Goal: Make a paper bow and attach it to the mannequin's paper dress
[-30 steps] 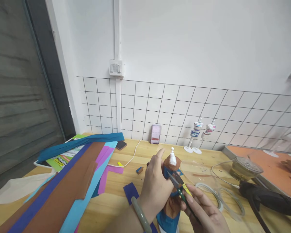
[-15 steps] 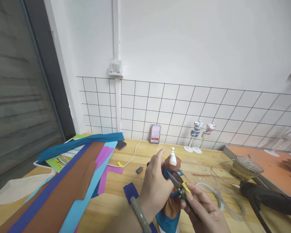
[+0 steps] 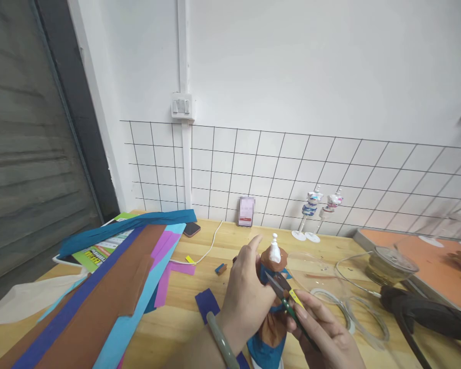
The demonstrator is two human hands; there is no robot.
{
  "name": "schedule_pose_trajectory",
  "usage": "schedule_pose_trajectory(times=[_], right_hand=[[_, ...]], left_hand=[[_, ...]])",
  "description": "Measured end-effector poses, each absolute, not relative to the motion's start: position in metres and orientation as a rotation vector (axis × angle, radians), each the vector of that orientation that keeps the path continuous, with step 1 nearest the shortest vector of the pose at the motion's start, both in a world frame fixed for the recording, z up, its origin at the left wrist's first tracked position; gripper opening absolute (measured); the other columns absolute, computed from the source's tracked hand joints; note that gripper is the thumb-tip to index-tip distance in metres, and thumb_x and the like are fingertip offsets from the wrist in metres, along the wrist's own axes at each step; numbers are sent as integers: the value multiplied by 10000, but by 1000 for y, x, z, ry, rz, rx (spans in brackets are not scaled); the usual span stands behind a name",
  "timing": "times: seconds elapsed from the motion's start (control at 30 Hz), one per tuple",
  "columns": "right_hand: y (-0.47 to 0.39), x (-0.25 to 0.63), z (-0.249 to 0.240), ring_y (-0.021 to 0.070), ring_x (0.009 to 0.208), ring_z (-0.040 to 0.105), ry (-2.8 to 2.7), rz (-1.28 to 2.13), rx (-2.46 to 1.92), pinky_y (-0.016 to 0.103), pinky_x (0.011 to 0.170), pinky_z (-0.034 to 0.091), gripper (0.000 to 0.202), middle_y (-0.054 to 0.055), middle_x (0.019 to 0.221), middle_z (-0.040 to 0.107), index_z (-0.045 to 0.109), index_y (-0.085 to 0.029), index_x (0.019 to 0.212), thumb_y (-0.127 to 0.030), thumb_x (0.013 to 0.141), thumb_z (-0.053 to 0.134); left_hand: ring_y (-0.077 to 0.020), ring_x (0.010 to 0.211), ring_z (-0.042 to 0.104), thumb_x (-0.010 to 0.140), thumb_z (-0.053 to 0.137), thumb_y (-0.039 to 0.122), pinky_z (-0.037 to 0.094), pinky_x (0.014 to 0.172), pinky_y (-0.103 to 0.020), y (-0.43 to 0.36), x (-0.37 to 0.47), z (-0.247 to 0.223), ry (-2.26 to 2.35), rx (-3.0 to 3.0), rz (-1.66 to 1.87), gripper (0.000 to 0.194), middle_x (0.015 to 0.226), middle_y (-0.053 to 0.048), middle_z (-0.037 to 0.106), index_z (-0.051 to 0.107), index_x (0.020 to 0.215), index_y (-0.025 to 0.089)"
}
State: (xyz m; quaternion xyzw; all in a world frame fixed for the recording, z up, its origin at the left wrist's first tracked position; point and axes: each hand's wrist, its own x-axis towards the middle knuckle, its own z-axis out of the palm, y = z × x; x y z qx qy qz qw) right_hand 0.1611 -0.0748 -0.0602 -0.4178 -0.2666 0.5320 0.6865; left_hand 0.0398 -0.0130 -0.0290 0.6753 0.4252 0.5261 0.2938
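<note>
My left hand (image 3: 245, 302) wraps its grip closed around a small figure dressed in brown and blue crepe paper (image 3: 269, 318), holding it upright above the light wooden counter (image 3: 184, 312). The figure's white pointed head (image 3: 274, 252) stands clear above my fingers, with a brown paper collar just below it. A pale green bangle (image 3: 219, 341) sits on my left wrist.

My right hand (image 3: 326, 341) closes its grip on a pair of small thread snips with dark blades and a green and yellow handle (image 3: 285, 297). The blade tips point up and to the left and lie against the figure's upper body, just below the collar (whether the blades are parted I cannot tell).

To the left on the counter lie long sheets of crepe paper in brown, dark blue, light blue and magenta (image 3: 111, 292), overlapping a green printed booklet (image 3: 100, 251). A dark blue paper scrap (image 3: 206, 303) lies just beside my left wrist. A white cable (image 3: 211, 246) runs back toward the black wire grid panel (image 3: 292, 174) on the wall. Against that grid lean a small pink phone (image 3: 246, 211) and two small decorated stands (image 3: 318, 210). To the right sit a clear glass jar with a lid (image 3: 388, 264), coils of clear tubing (image 3: 349, 312) and a black tool (image 3: 426, 312).
</note>
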Motion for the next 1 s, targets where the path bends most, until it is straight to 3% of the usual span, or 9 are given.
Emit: schedule_pose_trajectory(times=[0.27,0.7,1.0], right_hand=[[-75,163,-61,123,569,607,-623,1210,-912,210,592,529,270,38,698,706,727,-205,802,-259,553,815],[-76,160,-61,114,541,600,-568,1155,-912,213,571,531,282,26,718,707,726,-206,778,-251,520,831],[-78,155,-58,117,518,580,-568,1148,-857,229,544,518,266,18,626,685,721,-208,772,-257,531,823]], left_hand=[[-207,952,546,683,635,186,427,847,-355,-14,40,-28,1129,1791,1396,615,1014,-42,566,405,1248,263],[-191,928,557,690,598,128,448,835,-344,-10,39,-32,1061,1716,1358,627,990,-33,560,384,1262,271],[-170,898,559,671,606,108,454,818,-320,-9,40,-34,1025,1686,1351,662,969,-21,556,377,1268,279]])
